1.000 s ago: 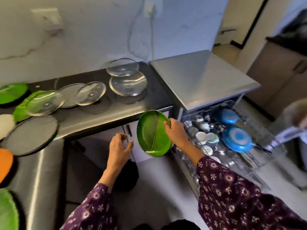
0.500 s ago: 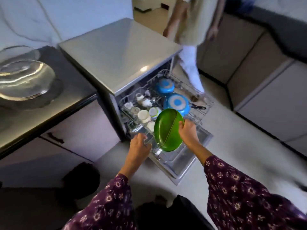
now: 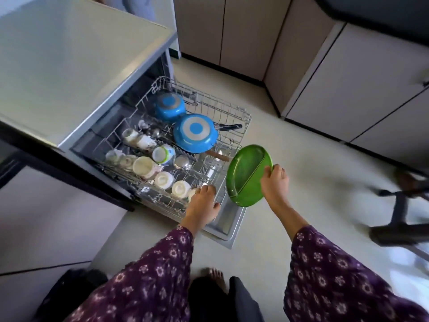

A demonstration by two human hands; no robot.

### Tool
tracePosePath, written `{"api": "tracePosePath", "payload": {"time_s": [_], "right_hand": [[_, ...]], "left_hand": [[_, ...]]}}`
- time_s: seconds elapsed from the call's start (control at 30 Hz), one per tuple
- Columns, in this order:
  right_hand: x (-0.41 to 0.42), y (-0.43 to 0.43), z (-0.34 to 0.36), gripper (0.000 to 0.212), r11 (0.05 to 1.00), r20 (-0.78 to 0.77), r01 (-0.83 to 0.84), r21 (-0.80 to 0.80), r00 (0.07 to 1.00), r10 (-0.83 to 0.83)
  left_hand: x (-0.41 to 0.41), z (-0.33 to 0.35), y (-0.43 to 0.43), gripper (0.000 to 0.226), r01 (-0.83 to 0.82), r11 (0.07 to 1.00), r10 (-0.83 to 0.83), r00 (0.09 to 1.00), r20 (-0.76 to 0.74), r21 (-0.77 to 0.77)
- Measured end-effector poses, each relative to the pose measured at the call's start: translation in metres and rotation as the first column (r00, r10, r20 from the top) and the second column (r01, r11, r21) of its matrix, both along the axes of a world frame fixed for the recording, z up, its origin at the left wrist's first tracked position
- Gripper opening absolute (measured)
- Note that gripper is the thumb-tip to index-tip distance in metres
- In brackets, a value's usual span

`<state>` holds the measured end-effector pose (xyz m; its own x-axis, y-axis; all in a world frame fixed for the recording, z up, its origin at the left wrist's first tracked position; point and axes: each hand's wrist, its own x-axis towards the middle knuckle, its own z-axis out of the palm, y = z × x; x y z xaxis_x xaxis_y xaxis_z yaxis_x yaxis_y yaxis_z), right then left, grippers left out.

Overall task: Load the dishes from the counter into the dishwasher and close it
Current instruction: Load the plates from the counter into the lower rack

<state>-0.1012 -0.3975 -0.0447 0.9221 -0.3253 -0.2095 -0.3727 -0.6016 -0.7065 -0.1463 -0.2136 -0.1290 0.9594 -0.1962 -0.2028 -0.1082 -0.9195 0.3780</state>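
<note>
My right hand (image 3: 275,182) grips a green divided plate (image 3: 246,176) by its right rim and holds it on edge just right of the dishwasher's pulled-out wire rack (image 3: 241,117). My left hand (image 3: 203,205) rests on the rack's front edge, fingers curled over the wire. The rack carries two blue pans (image 3: 193,132) turned upside down at the back and several white cups (image 3: 144,166) along the left and front. The dishwasher door (image 3: 228,225) lies open below the rack.
The dishwasher's grey top (image 3: 69,61) fills the upper left. Beige cabinets (image 3: 348,94) line the far side of the floor. A blurred dark frame (image 3: 399,219) stands at the right edge. A bare foot (image 3: 214,278) shows below.
The view swung from the counter down onto the dishwasher. My right hand carried the green plate to the rack's right side. My left hand came down onto the rack's front edge.
</note>
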Motion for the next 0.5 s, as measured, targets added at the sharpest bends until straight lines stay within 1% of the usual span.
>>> {"api": "tracePosePath", "payload": {"time_s": [0.07,0.13,0.3,0.4,0.5], "right_hand": [[0.001,-0.009,-0.017,0.017,0.999,0.014,0.047,-0.009,0.999,-0.047],[0.002,-0.016,-0.034,0.017,0.997,0.036,0.081,-0.022,0.996,-0.08],[0.0,-0.025,-0.071,0.02,0.993,0.023,0.094,-0.075,0.995,-0.092],[0.0,-0.025,-0.089,0.019,0.994,-0.004,0.084,-0.069,0.996,-0.084],[-0.002,-0.022,-0.104,0.017,0.996,-0.011,0.069,-0.056,0.997,-0.07]], "left_hand": [[0.009,-0.02,-0.004,0.044,0.045,0.998,-0.044,0.999,-0.022,0.05],[0.017,-0.04,-0.006,0.047,0.056,0.995,-0.054,0.998,-0.03,0.081],[0.033,-0.073,-0.011,0.048,-0.031,0.996,0.035,0.999,-0.042,0.085],[0.044,-0.083,-0.017,0.054,-0.037,0.996,0.042,0.998,-0.056,0.086],[0.052,-0.087,-0.015,0.053,-0.052,0.991,0.059,0.997,-0.05,0.125]]}}
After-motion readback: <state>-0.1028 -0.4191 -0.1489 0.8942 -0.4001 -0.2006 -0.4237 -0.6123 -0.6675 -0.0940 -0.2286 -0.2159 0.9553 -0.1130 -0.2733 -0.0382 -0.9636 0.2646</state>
